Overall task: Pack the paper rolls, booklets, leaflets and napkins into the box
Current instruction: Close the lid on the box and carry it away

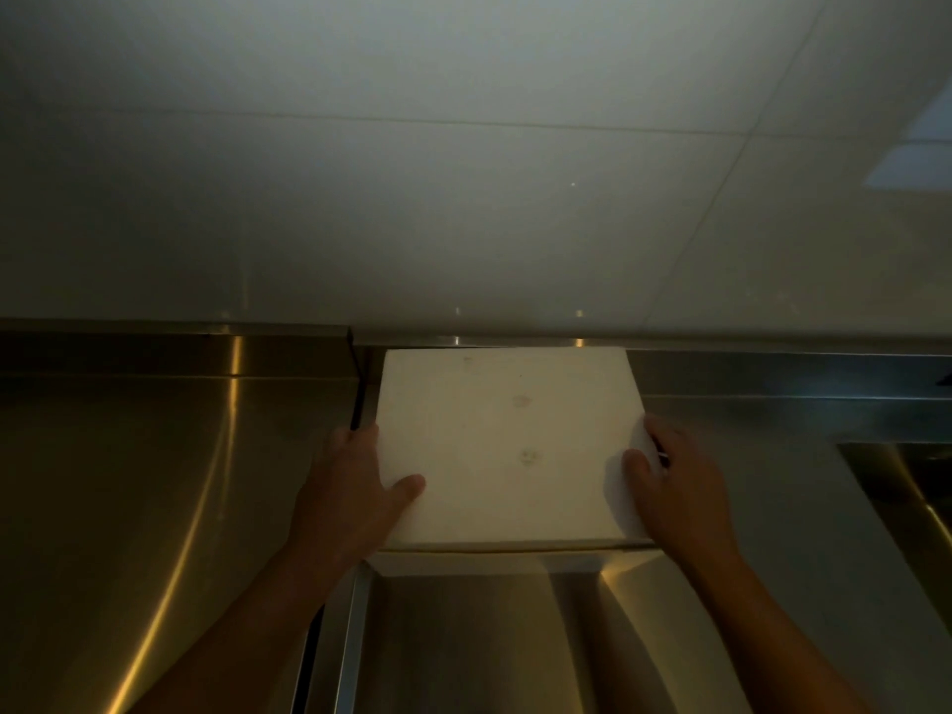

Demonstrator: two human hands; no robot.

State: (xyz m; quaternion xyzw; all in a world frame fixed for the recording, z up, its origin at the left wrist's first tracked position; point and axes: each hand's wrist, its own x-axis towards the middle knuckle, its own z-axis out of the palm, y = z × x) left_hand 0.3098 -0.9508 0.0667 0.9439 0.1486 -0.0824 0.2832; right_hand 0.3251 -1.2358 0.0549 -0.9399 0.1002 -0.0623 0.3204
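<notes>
A white square stack of napkins (507, 445) sits on the steel counter against the back wall, its top faintly spotted. My left hand (355, 487) grips its left edge, thumb on top near the front corner. My right hand (675, 481) grips the right edge, thumb also on top. The fingers of both hands are hidden under or behind the stack. No box, paper rolls, booklets or leaflets are in view.
A steel sink basin (463, 636) opens right in front of the stack. A raised steel counter (154, 481) lies to the left, more steel surface and another basin edge (901, 481) to the right. A pale tiled wall (463, 172) rises behind.
</notes>
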